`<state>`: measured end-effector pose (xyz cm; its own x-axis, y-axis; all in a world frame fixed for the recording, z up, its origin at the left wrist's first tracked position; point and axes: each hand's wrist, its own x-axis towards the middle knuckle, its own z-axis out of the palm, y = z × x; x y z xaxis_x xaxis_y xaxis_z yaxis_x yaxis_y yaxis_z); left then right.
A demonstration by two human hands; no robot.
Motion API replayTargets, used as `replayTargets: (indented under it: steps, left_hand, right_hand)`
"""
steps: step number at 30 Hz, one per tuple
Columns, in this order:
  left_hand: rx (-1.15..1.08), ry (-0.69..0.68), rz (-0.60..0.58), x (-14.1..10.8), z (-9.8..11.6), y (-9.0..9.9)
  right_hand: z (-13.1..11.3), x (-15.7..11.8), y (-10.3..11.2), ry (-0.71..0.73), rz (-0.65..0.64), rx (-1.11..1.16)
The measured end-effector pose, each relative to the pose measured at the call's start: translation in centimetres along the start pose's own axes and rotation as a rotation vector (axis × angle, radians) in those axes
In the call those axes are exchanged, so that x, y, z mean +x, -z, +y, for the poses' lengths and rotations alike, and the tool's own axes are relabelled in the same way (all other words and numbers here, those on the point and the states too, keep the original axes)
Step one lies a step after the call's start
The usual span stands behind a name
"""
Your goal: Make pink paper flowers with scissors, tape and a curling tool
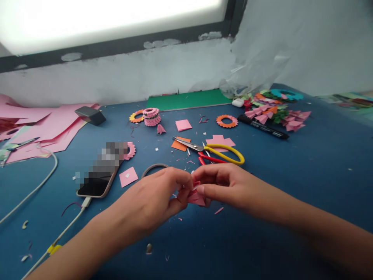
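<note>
Between my two hands is a small folded piece of pink paper [197, 199], partly covered by the fingers. My left hand [159, 194] pinches its left side, fingers closed. On its right side my right hand [224, 184] grips it with the thumb laid across the front. Just beyond the hands lie scissors [201, 147] with one yellow and one red handle, resting over an orange paper square [181, 144] and a cut pink paper [220, 140]. A grey ring [154, 167] is partly hidden behind my left hand.
A phone [100, 175] on a white cable lies left, near pink sheets [49, 128] and a dark block [90, 115]. Toothed paper rings [151, 117], a black marker [264, 127] and folded paper pieces [295, 119] sit farther back, before a green board [186, 101]. Paper scraps dot the blue table [291, 175].
</note>
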<state>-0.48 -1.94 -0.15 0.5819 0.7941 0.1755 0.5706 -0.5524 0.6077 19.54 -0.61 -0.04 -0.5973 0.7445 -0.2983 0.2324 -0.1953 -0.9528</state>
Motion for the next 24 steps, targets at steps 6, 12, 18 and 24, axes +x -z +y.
replayTargets:
  steps: [6,12,18,24]
  left_hand:
    - [0.039,-0.095,-0.071,-0.4,-0.2,0.0]
    - [0.120,-0.188,-0.145,-0.3,-0.2,0.3]
    - [0.036,-0.187,-0.008,-0.1,-1.0,-0.4]
    - [-0.236,-0.046,0.438,0.2,-0.5,-1.2]
  right_hand:
    - [0.1,0.2,0.1,0.003,-0.071,-0.007]
    - [0.3,0.5,0.6,-0.010,-0.187,0.099]
    - [0.6,0.6,0.7,-0.001,-0.153,0.055]
    - [0.4,0.6,-0.1,0.130,0.048,0.176]
